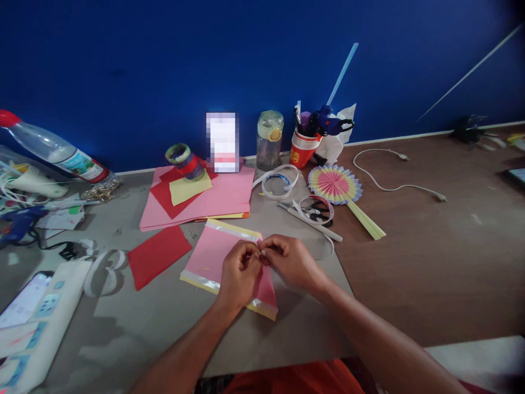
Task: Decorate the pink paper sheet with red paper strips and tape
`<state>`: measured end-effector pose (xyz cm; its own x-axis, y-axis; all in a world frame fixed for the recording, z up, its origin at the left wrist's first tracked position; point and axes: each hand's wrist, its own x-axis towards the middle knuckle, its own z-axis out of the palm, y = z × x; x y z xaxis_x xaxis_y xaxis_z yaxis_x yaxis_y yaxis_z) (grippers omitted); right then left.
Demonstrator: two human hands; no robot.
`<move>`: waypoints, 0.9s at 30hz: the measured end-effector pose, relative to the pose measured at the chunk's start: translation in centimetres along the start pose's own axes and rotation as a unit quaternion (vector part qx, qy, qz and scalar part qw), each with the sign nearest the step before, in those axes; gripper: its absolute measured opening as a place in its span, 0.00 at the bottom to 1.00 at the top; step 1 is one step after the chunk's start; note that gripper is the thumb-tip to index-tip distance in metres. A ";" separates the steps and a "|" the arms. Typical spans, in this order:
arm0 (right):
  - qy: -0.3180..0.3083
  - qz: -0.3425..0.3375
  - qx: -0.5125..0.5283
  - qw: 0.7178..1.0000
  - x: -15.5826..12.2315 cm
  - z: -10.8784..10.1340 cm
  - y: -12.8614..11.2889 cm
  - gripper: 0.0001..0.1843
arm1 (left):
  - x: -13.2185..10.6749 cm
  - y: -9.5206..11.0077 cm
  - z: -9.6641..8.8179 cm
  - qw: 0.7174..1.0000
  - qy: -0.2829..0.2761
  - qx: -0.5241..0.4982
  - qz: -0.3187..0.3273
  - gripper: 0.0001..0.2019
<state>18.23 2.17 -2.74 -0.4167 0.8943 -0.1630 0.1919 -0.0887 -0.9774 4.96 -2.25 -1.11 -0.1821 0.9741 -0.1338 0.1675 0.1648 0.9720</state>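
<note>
A pink paper sheet (209, 254) with yellow, tape-lined edges lies on the grey mat (164, 317) before me. My left hand (238, 273) and my right hand (289, 260) meet at the sheet's right edge. Both pinch its folded corner between thumb and fingers, fingers closed. A red paper square (158, 254) lies to the left of the sheet.
A stack of pink, red and yellow paper (221, 197) with tape rolls (184, 160) sits behind. Tape rings (279, 182), scissors (318, 210), a pleated paper fan (334, 184), a red cup of tools (303, 148), a jar (269, 139), a bottle (53, 150) and a white cable (389, 186) surround.
</note>
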 end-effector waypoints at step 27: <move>-0.018 0.016 0.014 1.000 0.1 -0.1 0.2 0.10 | -0.2 -0.2 0.1 1.000 0.002 0.026 0.013 0.05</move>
<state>18.30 2.28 -2.99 -0.4419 0.8747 -0.1990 0.1811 -0.1303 -0.9748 5.06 -2.42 -1.34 -0.1803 0.9777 -0.1081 0.2218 0.1475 0.9639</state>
